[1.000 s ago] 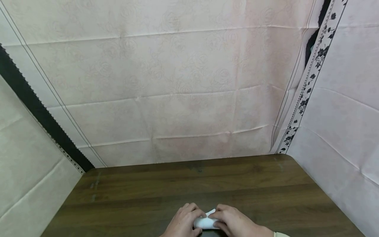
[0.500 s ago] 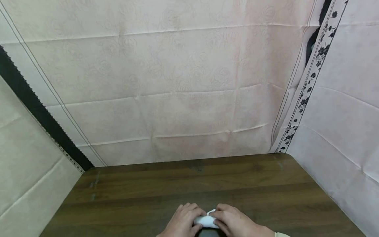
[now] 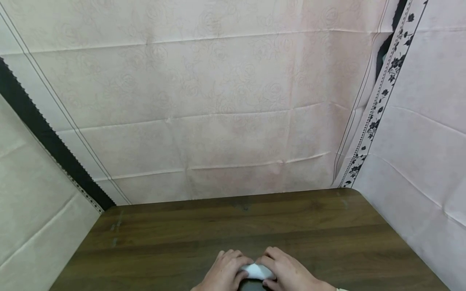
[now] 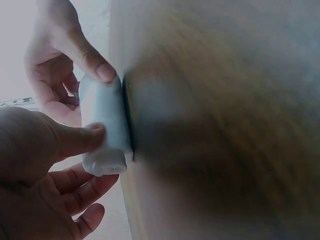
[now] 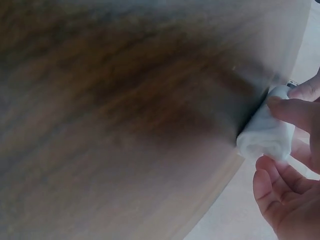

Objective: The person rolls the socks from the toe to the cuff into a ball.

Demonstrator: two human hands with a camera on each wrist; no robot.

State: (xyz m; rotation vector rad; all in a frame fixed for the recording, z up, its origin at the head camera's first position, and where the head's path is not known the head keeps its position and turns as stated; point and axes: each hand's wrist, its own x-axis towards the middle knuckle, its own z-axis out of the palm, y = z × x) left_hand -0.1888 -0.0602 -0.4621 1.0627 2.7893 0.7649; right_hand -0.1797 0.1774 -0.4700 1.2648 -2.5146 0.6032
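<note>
A small white rolled cloth (image 3: 256, 270) lies at the near edge of the dark wooden table (image 3: 218, 226). My left hand (image 3: 233, 267) grips its left end, and my right hand (image 3: 274, 264) grips its right end, fingers curled over the top. In the left wrist view my left hand (image 4: 70, 142) presses a thumb on the roll (image 4: 105, 127), with the right hand (image 4: 65, 55) pinching the far end. The right wrist view shows my right hand (image 5: 300, 117) round the roll (image 5: 265, 132) at the table's edge, the left hand's finger (image 5: 307, 90) just beyond.
Pale pink creased fabric (image 3: 218, 101) hangs behind the table, and more fabric closes in the left (image 3: 32, 210) and right (image 3: 418, 161) sides. A black floral border strip (image 3: 378, 105) runs down at the right. Bare wood stretches beyond the hands.
Both hands have closed in a little over the roll, so less of the white cloth shows between them. The roll stays at the near table edge.
</note>
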